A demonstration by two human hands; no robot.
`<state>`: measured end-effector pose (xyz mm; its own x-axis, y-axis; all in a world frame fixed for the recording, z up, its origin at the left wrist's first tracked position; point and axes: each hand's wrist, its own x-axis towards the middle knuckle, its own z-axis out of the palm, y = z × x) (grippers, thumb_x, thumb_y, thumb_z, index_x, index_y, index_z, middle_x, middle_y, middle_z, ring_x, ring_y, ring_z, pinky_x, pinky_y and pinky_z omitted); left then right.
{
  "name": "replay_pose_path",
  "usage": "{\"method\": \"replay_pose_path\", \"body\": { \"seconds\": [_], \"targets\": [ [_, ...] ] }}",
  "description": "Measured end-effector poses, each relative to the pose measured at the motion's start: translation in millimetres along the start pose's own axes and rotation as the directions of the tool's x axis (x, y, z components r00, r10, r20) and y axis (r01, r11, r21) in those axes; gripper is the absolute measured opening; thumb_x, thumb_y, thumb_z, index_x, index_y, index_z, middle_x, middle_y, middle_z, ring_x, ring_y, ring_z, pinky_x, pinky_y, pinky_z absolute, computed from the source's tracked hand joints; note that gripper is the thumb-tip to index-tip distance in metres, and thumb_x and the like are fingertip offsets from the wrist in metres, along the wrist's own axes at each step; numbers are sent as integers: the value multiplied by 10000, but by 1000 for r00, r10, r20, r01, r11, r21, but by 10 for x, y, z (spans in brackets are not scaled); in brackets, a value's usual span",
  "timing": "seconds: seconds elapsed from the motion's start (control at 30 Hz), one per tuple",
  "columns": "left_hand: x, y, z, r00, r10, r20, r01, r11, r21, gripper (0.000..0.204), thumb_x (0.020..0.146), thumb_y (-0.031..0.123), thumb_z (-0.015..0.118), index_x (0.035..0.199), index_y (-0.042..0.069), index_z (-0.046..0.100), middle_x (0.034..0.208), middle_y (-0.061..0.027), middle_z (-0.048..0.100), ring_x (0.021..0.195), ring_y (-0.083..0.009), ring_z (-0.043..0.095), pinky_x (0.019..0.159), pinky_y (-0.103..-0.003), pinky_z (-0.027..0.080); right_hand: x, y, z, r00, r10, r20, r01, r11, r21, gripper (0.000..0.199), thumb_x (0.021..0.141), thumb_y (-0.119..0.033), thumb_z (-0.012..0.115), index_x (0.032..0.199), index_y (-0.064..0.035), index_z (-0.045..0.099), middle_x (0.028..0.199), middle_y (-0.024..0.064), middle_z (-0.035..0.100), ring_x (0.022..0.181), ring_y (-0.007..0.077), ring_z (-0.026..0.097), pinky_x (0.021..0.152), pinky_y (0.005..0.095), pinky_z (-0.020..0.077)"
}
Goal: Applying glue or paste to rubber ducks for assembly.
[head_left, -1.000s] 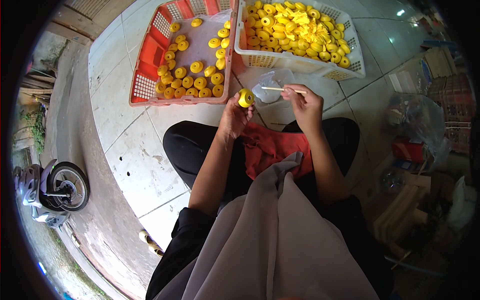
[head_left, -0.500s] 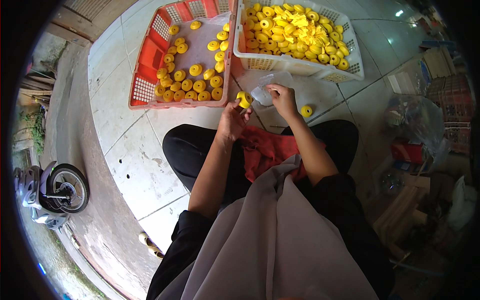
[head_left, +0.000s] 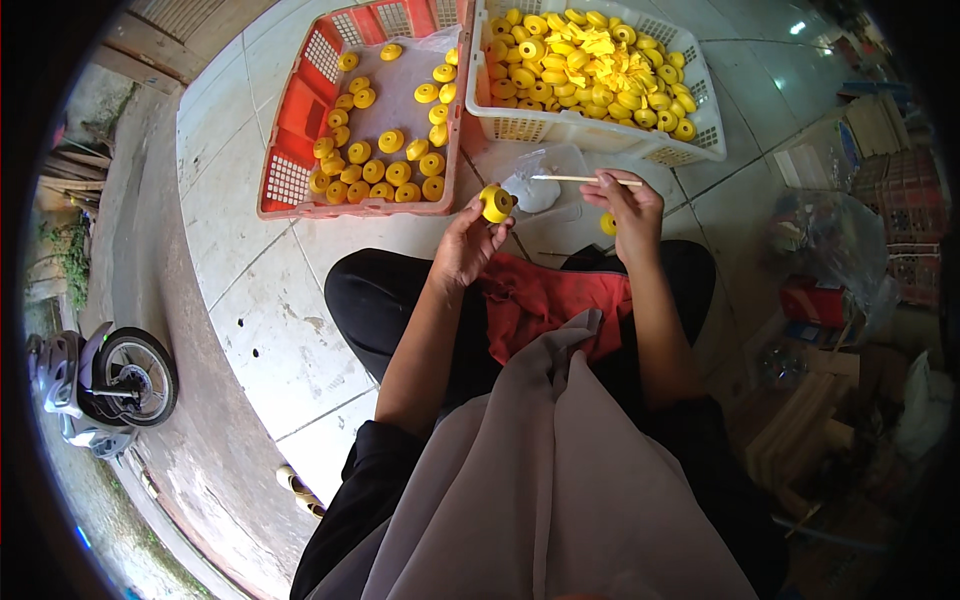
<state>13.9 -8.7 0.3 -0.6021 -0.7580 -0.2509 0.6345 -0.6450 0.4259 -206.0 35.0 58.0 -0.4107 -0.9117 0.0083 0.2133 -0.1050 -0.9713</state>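
Between the fingers and thumb of my left hand [head_left: 463, 245] is a yellow round wheel-like piece [head_left: 495, 204], with a dark hole facing right. My right hand [head_left: 633, 212] grips a thin pale stick [head_left: 575, 179], held level, its tip pointing left above a clear plastic tub [head_left: 571, 160]. In the tub lies a white mass in clear plastic [head_left: 534, 190]; what it is I cannot tell. Partly behind my right hand, another yellow wheel-like piece [head_left: 608, 223] sits on the floor. A red cloth [head_left: 550, 305] covers my lap.
A red crate [head_left: 285, 165] at the far left holds spaced-out yellow pieces on a sheet. Beside it, a white crate [head_left: 640, 145] is heaped with more. Clear plastic bags [head_left: 835, 245] and stacked cartons stand at the right. A motorbike [head_left: 105, 385] is parked at the left.
My right hand has drawn back from the tub to the right, and the stick now shows plainly in it. My left hand keeps the yellow piece, turned slightly.
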Motion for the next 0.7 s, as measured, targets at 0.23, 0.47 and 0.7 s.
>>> {"method": "replay_pose_path", "body": {
  "seconds": [0.23,0.47,0.7],
  "targets": [
    [5,-23,-18,996,-19,84,23,998,-52,500,840,271,574,1254,36,420,1078,-120,528,874,-214,556,734,-240,510,-297,-260,195,985,-17,172,23,999,-32,144,873,-22,543,969,76,584,895,153,637,807,205,649,743,301,551],
    [-4,-21,-34,995,-37,92,40,999,-22,564,823,291,580,1288,37,385,1135,-128,515,876,-197,561,751,-225,498,-362,-283,281,937,-63,345,150,961,-232,143,871,21,520,979,72,599,942,138,641,867,192,640,781,284,530],
    [4,-17,-26,991,-33,126,36,999,-19,576,809,276,584,1294,45,377,1152,-133,515,875,-196,563,748,-225,498,-335,-374,310,838,-216,500,437,815,-381,170,814,104,509,923,41,624,922,125,653,834,166,639,758,254,508]
  ]
}}
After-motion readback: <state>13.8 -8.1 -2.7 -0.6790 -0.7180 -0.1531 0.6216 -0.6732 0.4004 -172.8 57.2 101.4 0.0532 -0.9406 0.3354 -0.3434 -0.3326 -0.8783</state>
